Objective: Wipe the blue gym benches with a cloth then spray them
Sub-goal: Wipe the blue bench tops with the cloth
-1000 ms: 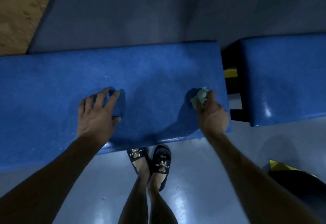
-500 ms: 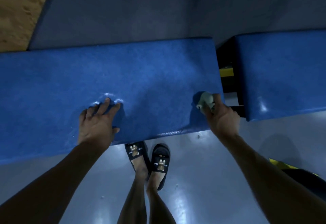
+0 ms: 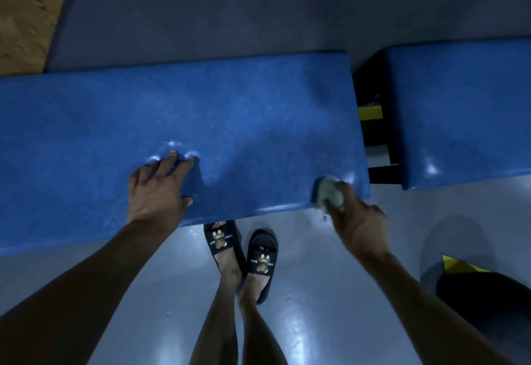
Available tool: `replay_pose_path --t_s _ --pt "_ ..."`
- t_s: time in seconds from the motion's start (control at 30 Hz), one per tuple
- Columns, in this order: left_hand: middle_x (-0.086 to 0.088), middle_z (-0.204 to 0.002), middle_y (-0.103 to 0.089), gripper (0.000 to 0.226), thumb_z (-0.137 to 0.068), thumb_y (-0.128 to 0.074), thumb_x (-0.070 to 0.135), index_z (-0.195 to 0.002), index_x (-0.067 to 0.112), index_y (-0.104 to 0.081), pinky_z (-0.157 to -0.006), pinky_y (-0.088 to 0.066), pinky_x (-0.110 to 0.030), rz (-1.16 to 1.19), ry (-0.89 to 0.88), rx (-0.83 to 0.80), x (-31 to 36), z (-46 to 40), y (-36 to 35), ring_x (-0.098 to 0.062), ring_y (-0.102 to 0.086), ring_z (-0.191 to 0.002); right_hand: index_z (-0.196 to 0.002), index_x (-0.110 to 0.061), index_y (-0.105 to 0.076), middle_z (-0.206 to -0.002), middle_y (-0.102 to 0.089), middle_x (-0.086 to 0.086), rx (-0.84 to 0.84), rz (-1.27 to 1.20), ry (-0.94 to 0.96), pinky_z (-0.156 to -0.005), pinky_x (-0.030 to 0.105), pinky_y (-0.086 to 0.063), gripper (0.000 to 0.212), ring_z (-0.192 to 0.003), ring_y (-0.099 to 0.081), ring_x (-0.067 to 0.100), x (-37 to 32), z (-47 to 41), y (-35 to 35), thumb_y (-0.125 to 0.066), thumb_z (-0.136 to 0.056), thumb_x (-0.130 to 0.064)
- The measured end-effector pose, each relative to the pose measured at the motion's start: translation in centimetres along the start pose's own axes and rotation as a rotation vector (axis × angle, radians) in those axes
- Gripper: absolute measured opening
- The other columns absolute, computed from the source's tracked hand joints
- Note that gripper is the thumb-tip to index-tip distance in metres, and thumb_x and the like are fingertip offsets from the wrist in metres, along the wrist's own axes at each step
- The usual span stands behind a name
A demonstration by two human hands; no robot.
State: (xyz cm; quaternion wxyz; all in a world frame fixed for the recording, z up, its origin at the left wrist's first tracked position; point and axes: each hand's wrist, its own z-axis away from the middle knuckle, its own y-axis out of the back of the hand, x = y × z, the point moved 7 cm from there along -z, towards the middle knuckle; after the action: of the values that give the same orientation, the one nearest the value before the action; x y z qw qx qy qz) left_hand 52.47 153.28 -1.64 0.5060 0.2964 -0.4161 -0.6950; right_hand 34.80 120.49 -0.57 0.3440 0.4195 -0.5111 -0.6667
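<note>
At the far left a strip of wood flooring (image 3: 24,11) borders a grey mat (image 3: 215,8) that runs behind the long blue counter (image 3: 258,111). The left hand (image 3: 156,192) rests palm-down on the counter's padded top near its front edge, fingers (image 3: 172,155) spread and nearly straight, pressing dents into the vinyl and holding nothing. Below the front edge, two feet in black slides (image 3: 263,255) with bear prints stand on the glossy grey floor (image 3: 301,321). Toward the counter's right end, the right hand (image 3: 360,228) grips a wadded pale cloth (image 3: 330,193), its fingers curled round it, and the cloth touches the counter's front right corner. Past a dark gap showing a black and yellow frame (image 3: 370,113), a second blue bench (image 3: 459,111) stands just beside the first. A dark object with a yellow edge (image 3: 488,298) lies on the floor at lower right.
</note>
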Motion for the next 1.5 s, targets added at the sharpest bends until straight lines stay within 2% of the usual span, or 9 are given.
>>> replay_pose_path --t_s 0.17,0.33,0.43,0.67,0.87,1.03,1.17,1.37,1.5 --pt "0.005 -0.163 -0.017 0.082 -0.084 -0.070 0.037 -0.151 0.040 -0.023 -0.115 -0.020 -0.046 0.024 0.003 0.014 0.1 0.2 -0.2 -0.032 -0.023 -0.143 -0.131 -0.020 -0.043 -0.082 -0.068 0.013 0.010 -0.235 -0.459 -0.060 0.029 -0.037 0.045 -0.072 -0.066 0.037 -2.7 1.9 -2.3 -0.058 -0.092 -0.037" --pt "0.006 -0.163 -0.016 0.081 -0.084 -0.070 0.037 -0.150 0.041 -0.024 -0.116 -0.019 -0.045 0.058 -0.002 0.017 0.0 0.4 -0.2 -0.031 -0.023 -0.144 -0.124 -0.028 -0.040 -0.078 -0.068 0.000 -0.198 -0.210 0.134 -0.057 0.032 -0.051 0.044 -0.061 -0.067 0.028 -15.8 2.7 -5.6 -0.057 -0.088 -0.047" --pt "0.009 -0.164 -0.014 0.082 -0.084 -0.071 0.039 -0.151 0.042 -0.023 -0.115 -0.020 -0.044 0.089 -0.018 0.000 -0.4 0.4 -0.1 -0.030 -0.022 -0.145 -0.119 -0.028 -0.051 -0.082 -0.070 -0.001 -0.146 -0.086 0.372 -0.054 0.032 -0.052 0.041 -0.065 -0.069 0.027 -14.6 0.5 -4.0 -0.056 -0.085 -0.052" --pt "0.007 -0.158 -0.030 0.081 -0.081 -0.069 0.014 -0.149 0.040 -0.033 -0.108 -0.034 -0.047 0.288 -0.088 0.078 -3.7 0.7 1.2 -0.034 -0.042 -0.128 -0.120 -0.025 -0.043 -0.086 -0.068 0.013 -0.053 -0.051 -0.149 -0.061 0.038 -0.050 0.036 -0.072 -0.064 0.037 1.3 -4.0 1.7 -0.051 -0.092 -0.047" --pt "-0.003 -0.158 -0.028 0.081 -0.078 -0.069 0.010 -0.149 0.033 -0.036 -0.102 -0.035 -0.056 0.190 0.007 0.102 -10.1 2.3 0.2 -0.039 -0.033 -0.129 -0.125 -0.026 -0.044 -0.096 -0.068 0.012 0.038 -0.208 -0.356 -0.061 0.032 -0.042 0.042 -0.080 -0.065 0.039 -7.4 -0.6 -3.4 -0.053 -0.092 -0.049" --pt "0.006 -0.163 -0.017 0.083 -0.084 -0.071 0.030 -0.151 0.045 -0.024 -0.102 -0.034 -0.055 0.171 -0.005 0.034 -13.4 3.0 -1.9 -0.037 -0.026 -0.136 -0.130 -0.023 -0.045 -0.091 -0.069 0.003 -0.124 -0.262 0.003 -0.059 0.033 -0.052 0.047 -0.070 -0.068 0.028 -22.1 2.6 -7.0 -0.058 -0.088 -0.038" --pt "0.005 -0.159 -0.031 0.083 -0.077 -0.079 0.035 -0.146 0.046 -0.034 -0.100 -0.038 -0.054 0.186 -0.033 0.071 -14.0 2.5 -1.7 -0.040 -0.037 -0.127 -0.126 -0.032 -0.052 -0.098 -0.070 -0.003 -0.164 -0.091 0.460 -0.057 0.030 -0.053 0.044 -0.078 -0.070 0.025 -21.5 0.1 -4.9 -0.055 -0.087 -0.053" --pt "0.004 -0.155 -0.037 0.080 -0.074 -0.080 0.041 -0.144 0.045 -0.040 -0.101 -0.037 -0.051 0.180 -0.076 0.108 -14.3 2.1 -1.2 -0.039 -0.040 -0.126 -0.117 -0.028 -0.040 -0.093 -0.069 0.012 0.049 -0.154 -0.325 -0.065 0.040 -0.051 0.041 -0.079 -0.064 0.040 -10.1 -1.9 -2.1 -0.041 -0.088 -0.057" --pt "0.006 -0.156 -0.035 0.078 -0.077 -0.076 0.045 -0.145 0.044 -0.039 -0.104 -0.034 -0.051 0.170 -0.105 0.120 -14.6 2.1 -1.2 -0.039 -0.040 -0.126 -0.131 -0.027 -0.041 -0.101 -0.068 0.009 0.023 -0.224 -0.381 -0.066 0.036 -0.049 0.046 -0.083 -0.067 0.035 -18.8 1.5 -6.7 -0.047 -0.093 -0.053"
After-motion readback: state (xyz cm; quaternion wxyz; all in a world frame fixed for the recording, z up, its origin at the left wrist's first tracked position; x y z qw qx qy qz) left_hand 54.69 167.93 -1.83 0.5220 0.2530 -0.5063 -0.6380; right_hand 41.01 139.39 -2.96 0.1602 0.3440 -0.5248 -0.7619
